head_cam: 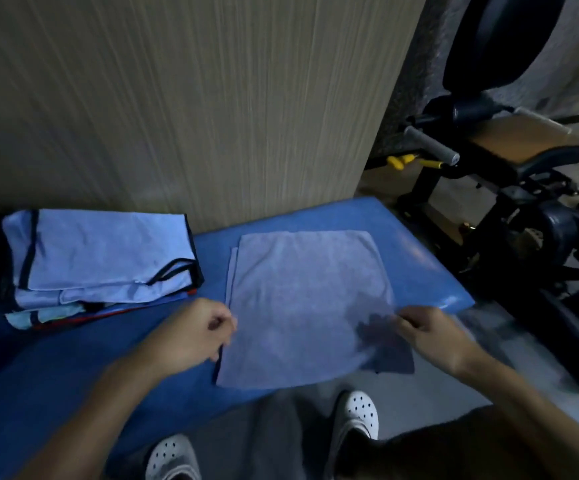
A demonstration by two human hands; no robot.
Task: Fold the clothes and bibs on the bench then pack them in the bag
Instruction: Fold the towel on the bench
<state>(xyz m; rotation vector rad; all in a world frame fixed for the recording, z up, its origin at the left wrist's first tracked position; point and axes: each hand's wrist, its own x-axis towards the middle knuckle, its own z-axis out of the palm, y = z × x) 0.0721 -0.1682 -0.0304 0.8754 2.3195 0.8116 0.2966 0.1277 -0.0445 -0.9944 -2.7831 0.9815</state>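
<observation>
Folding is in progress on a pale blue cloth [305,299], which lies flat on the blue bench [419,268] toward its right end. The cloth is already doubled, and a lower layer shows as a narrow strip along its left side.

Grip state: the left grip [205,332] sits at the cloth's left edge with the fingers curled in. It appears to pinch that edge, though motion blur makes the contact hard to confirm. The right grip [426,336] is closed on the cloth's right edge near the front corner, thumb against fingers.

A stack of folded bibs [104,258], light blue with dark trim, sits well to the left on the bench, against the wall panel [211,98]. No bag can be identified with certainty.

Hazards:
- Uneven lift. If one grip rises ahead of the other, the layers will likely skew and the offset at the left side will widen.
- Slip at the front. The cloth's near edge lies close to the bench's front edge, so a pull toward the body could drag it off onto the floor.
- Stack disturbance. A wide sweep of the left forearm could topple the folded bibs.

Markings: no brand, label or writing is legible on any item.
</observation>
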